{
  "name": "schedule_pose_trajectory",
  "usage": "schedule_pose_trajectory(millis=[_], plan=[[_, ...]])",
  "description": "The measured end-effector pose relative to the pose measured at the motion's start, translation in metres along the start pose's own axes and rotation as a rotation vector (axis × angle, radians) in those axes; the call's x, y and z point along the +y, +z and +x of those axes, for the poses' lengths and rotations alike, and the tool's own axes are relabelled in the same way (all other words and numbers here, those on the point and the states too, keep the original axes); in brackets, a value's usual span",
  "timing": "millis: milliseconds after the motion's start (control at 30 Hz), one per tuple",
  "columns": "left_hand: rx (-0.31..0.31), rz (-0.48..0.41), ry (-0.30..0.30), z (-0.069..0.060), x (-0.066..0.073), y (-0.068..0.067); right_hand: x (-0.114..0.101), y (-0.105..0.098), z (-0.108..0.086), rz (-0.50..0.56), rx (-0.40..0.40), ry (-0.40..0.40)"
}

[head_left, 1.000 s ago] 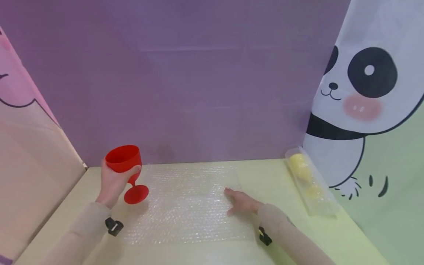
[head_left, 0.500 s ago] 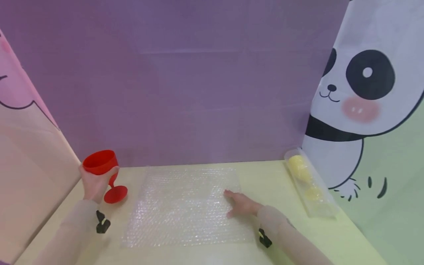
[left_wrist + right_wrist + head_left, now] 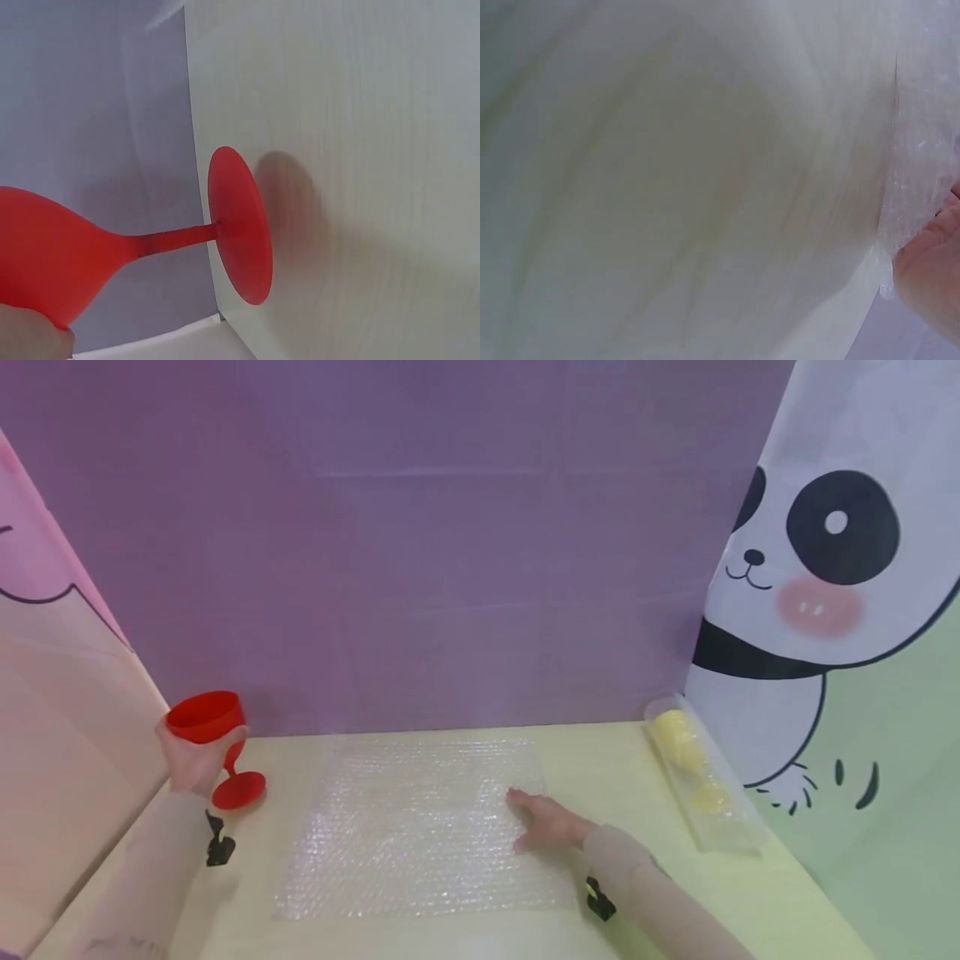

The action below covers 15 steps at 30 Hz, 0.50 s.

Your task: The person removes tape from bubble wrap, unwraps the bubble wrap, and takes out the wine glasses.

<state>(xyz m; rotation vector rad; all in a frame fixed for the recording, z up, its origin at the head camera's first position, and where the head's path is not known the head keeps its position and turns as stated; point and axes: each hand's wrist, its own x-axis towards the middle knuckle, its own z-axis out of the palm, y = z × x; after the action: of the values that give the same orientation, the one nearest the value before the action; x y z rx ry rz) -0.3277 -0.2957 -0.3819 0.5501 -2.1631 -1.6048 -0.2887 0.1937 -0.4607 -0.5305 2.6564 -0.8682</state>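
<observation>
The left hand is grasping the red goblet above the table, left of the bubble wrap, already lying flat under the outstretched right hand; setting down the goblet is apparently remaining.

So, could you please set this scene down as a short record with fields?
Left grip: holds red goblet around its bowl
Goblet position: left of bubble wrap, base seemingly just above table
Right grip: rests on the wrap's right side
Bubble wrap: spread flat on table
Far right: clear package with yellow contents
Backdrop: purple sheet, panda print to the right
</observation>
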Motion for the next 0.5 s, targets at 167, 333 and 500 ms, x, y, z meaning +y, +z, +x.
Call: schedule_pose_trajectory(millis=[167, 333, 500], plan=[[0.005, 0.042, 0.028, 0.0065, -0.0002, -0.0016, 0.0009, -0.0002, -0.0006, -0.011, 0.005, -0.01], [-0.002, 0.044, 0.049, 0.0073, -0.0015, 0.0011, -0.0003, -0.0006, -0.0015, -0.011, 0.009, -0.01], [-0.005, 0.03, 0.073, 0.0062, -0.0044, 0.0062, -0.0023, -0.0012, -0.0025, -0.007, 0.007, -0.015]])
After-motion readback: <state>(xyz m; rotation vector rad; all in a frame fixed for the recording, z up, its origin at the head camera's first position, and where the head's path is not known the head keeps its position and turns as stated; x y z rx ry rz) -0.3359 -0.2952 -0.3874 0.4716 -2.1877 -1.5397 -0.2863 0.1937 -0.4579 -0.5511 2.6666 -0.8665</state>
